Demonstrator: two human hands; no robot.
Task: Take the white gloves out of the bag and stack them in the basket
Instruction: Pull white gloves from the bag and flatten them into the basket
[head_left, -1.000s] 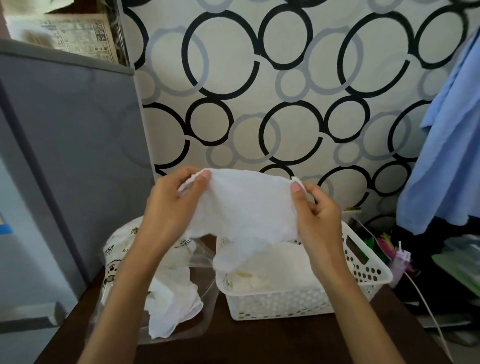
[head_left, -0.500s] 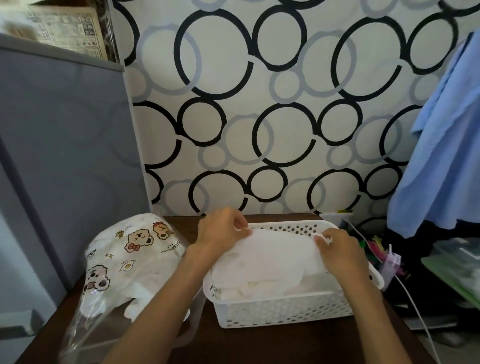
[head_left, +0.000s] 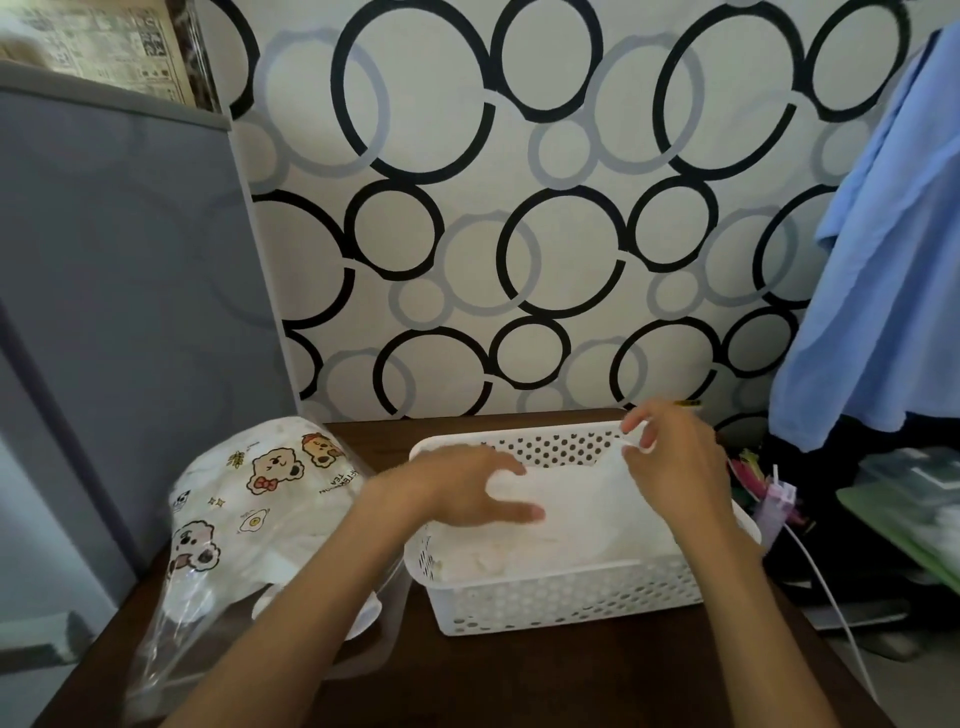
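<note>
Head view, left hand (head_left: 467, 491) now flat on glove (head_left: 576, 499) in basket (head_left: 561, 603), grip apart, right hand (head_left: 670, 457) still pinching its corner.

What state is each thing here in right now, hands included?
Left hand: fingers straight, pressing the top glove flat.
Right hand: pinching the top glove's far corner.
Top glove: spread over the pile inside the basket.
Basket: upright on the table, holding white gloves.
Bag: lying beside the basket, white gloves inside.

bag (head_left: 249, 499) left of basket (head_left: 561, 603), gloves (head_left: 571, 514) inside
</note>
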